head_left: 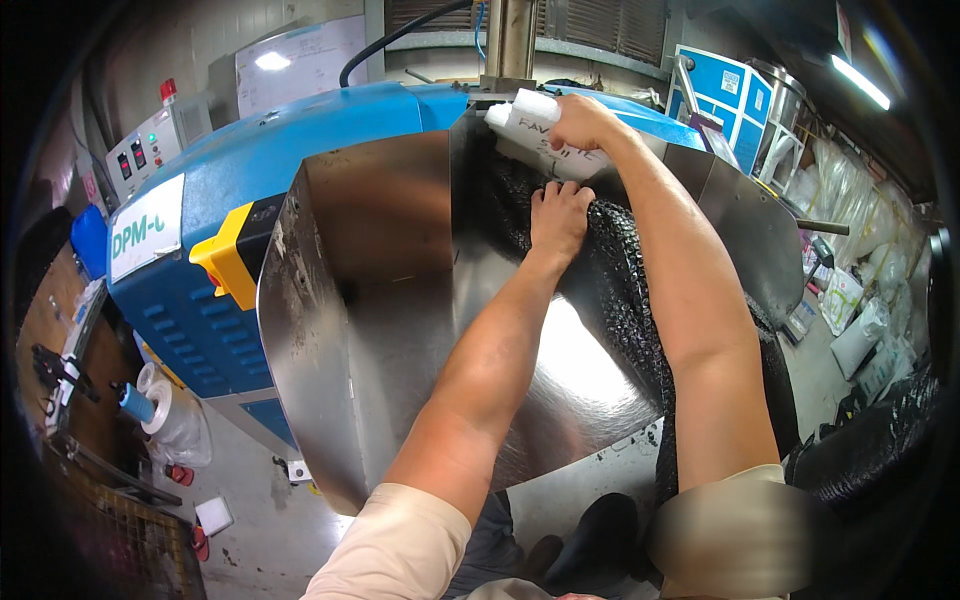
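Observation:
My right hand [585, 125] is closed on a white plastic jug [540, 140] with dark handwriting, tilted at the back of a metal hopper [390, 250]. Just below and nearer, my left hand [560, 222] has its fingers curled into a strip of black, crinkled plastic film [635, 275]. That film runs from the hopper's dark back opening over its right side and down toward me. Whether the jug touches the film cannot be made out.
The hopper is fixed to a blue machine [200, 340] with a yellow-and-black switch box [232, 255] on its left. A control box [150, 145] stands behind at left. Clear plastic bags [870, 230] and black film [870, 440] heap up at right. Rolls of film [175, 415] lie lower left.

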`<state>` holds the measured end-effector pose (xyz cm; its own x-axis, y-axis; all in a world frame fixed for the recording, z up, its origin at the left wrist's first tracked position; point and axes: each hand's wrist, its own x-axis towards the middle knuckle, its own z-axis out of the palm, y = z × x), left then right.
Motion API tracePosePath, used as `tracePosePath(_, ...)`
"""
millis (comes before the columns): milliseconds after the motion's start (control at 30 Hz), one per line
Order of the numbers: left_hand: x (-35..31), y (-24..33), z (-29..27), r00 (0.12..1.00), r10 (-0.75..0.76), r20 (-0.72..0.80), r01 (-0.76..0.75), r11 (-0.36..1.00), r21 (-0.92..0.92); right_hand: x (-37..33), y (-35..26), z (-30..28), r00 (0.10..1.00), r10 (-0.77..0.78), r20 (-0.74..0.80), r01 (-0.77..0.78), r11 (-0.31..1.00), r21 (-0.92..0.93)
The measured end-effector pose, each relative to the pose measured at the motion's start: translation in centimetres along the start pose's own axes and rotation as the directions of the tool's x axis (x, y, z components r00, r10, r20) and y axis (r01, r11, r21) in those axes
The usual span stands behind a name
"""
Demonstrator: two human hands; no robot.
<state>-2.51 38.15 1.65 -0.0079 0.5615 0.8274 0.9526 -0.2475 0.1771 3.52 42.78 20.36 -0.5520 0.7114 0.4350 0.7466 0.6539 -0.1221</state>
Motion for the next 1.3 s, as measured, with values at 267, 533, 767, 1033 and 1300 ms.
tracePosePath(267, -0.1, -0.2, 0.3, 0.997, 0.029, -0.068, -0.028, 0.999, 0.017, -0.8, -0.3, 0.1, 1.0, -0.011, -0.007, 0.011, 1.0, 0.02)
tracePosePath(533, -0.3, -0.6, 0.4, 0.998, 0.016, -0.064, -0.02, 0.998, -0.055, -2.0, -2.1, -0.4, 0.998, 0.059, 0.014, -0.058, 0.998, -0.008)
tracePosePath(767, -0.3, -0.7, 0.4, 0.995, 0.031, -0.092, -0.033, 0.999, -0.025, -1.5, -1.3, 0.1, 0.999, 0.042, -0.021, -0.042, 0.999, -0.014)
tracePosePath(1033, -0.2, -0.6, 0.2, 0.999, 0.003, -0.051, -0.005, 0.999, -0.033, -1.7, -1.9, 0.0, 0.998, 0.063, 0.022, -0.062, 0.998, -0.018)
tracePosePath(1300, -0.2, -0.6, 0.0, 0.996, 0.027, -0.081, -0.026, 1.0, 0.015, -1.5, -1.5, 0.4, 0.998, 0.062, 0.006, -0.062, 0.998, -0.032)
